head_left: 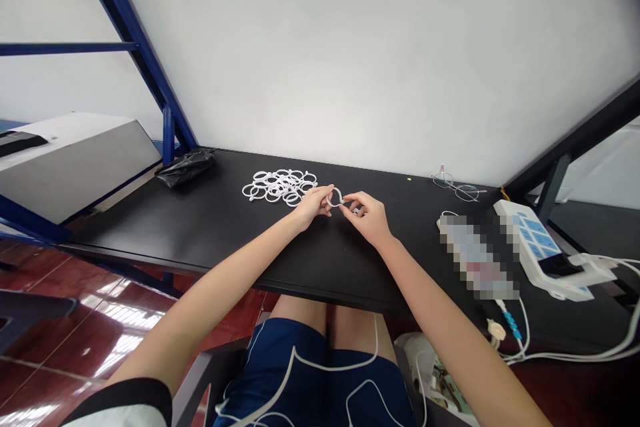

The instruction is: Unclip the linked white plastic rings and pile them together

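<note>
Between my two hands, just above the black table [210, 227], is a thin white ring [338, 192]. My left hand [316, 203] pinches it on its left side. On its right side, the thumb and index finger of my right hand [366, 213] close on the ring's edge. Something small and pale shows under the right fingers, too hidden to name. Just beyond my left hand lies a loose pile of similar white rings [280, 185], several overlapping, each with a small knob.
A crumpled black plastic bag [185, 169] lies at the table's back left. Eyeglasses [457, 188] rest at the back right. Nearer on that side are a blurred-out phone-like device [477, 260], a white power strip [537, 243] and cables [575, 357]. Another cable crosses my lap.
</note>
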The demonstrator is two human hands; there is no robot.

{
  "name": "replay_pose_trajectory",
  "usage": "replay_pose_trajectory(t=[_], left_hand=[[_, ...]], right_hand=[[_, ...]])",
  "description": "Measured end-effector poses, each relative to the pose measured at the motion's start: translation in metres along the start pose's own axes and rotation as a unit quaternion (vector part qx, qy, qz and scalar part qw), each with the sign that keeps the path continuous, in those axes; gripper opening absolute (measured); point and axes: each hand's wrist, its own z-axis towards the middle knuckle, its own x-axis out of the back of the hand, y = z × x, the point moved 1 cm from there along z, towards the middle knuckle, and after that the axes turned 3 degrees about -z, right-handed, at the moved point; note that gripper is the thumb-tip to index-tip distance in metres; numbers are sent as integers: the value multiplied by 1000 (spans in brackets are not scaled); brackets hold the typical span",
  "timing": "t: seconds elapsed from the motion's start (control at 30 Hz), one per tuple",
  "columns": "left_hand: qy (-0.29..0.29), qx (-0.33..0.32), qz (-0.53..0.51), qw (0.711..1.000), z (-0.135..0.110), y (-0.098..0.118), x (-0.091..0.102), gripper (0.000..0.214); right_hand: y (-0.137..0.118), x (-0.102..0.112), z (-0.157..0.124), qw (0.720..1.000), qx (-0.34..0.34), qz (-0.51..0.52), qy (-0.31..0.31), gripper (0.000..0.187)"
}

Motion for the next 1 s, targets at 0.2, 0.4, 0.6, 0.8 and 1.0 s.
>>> replay_pose_trajectory(t=[0.2,0.4,0.6,0.8,1.0], left_hand=[[-4,3,13,1000,0,-2,0,44],[34,-21,72,997,2,-3,-1,34],[36,-183,264,946,-10,-2,-5,19],[67,-263,407,872,-12,1,-2,39],[105,-264,334,899,-10,0,2,57]], right_hand=[[2,-1,0,1000,2,-13,7,10],[-3,0,0,1000,-1,0,27,16],[-7,-1,-1,1000,3,10,17,22],[-12,-3,-3,999,29,35,23,17],[-20,-4,-4,999,1,34,2,18]])
